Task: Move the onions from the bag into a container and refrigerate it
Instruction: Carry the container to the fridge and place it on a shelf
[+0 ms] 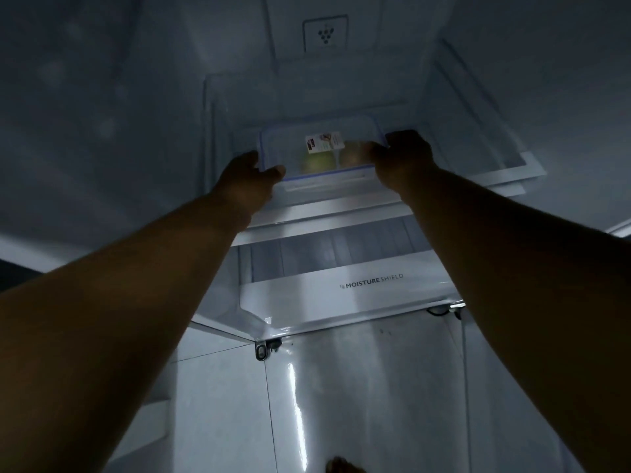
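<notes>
A clear plastic container (290, 145) with a blue-edged lid and a small label sits on a glass shelf (495, 165) inside the dim fridge. Through the lid I see two round onions (316, 162). My left hand (249, 172) grips the container's left end, thumb on the lid. At the right end, my right hand (404, 155) holds the other side. Both arms reach forward into the fridge.
Below the shelf is a white crisper drawer (341, 302) marked MOISTURE SHIELD. The fridge's back wall has a vent panel (326, 34). Light floor tiles (341, 404) and a toe show at the bottom. Fridge side walls close in left and right.
</notes>
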Demonstrator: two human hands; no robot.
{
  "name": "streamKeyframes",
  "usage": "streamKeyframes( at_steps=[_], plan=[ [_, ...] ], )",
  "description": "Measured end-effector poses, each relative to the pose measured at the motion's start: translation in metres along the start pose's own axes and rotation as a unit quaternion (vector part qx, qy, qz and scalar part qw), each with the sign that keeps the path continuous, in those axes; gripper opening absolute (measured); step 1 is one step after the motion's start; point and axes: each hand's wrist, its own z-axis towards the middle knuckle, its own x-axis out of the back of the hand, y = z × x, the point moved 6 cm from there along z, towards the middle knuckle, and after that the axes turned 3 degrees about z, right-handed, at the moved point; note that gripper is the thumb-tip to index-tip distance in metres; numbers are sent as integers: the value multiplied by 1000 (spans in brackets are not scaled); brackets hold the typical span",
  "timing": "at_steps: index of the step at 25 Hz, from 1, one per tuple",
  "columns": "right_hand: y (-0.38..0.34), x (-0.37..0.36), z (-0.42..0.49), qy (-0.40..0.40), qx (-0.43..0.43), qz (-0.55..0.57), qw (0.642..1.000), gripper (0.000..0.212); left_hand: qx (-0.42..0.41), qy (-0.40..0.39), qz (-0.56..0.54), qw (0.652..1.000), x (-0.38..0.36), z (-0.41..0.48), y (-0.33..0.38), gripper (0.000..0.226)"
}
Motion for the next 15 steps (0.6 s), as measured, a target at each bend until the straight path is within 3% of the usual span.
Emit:
streamKeyframes(
  at_steps=[4, 7, 11, 15],
  plan=[
    [-1, -6, 3, -7, 6, -19, 1000, 52, 0, 2, 39, 999, 1, 3, -1, 68],
    [0, 4, -20, 24, -17, 64, 998, 67, 18, 22, 62, 998, 10, -16, -5, 80],
    [10, 19, -86, 59, -17, 97, 993, 68, -3, 64, 36, 997, 25, -80, -1, 69],
    [24, 26, -200, 32, -38, 169, 984, 63, -11, 30, 5, 999, 35, -187, -8, 56]
  ],
)
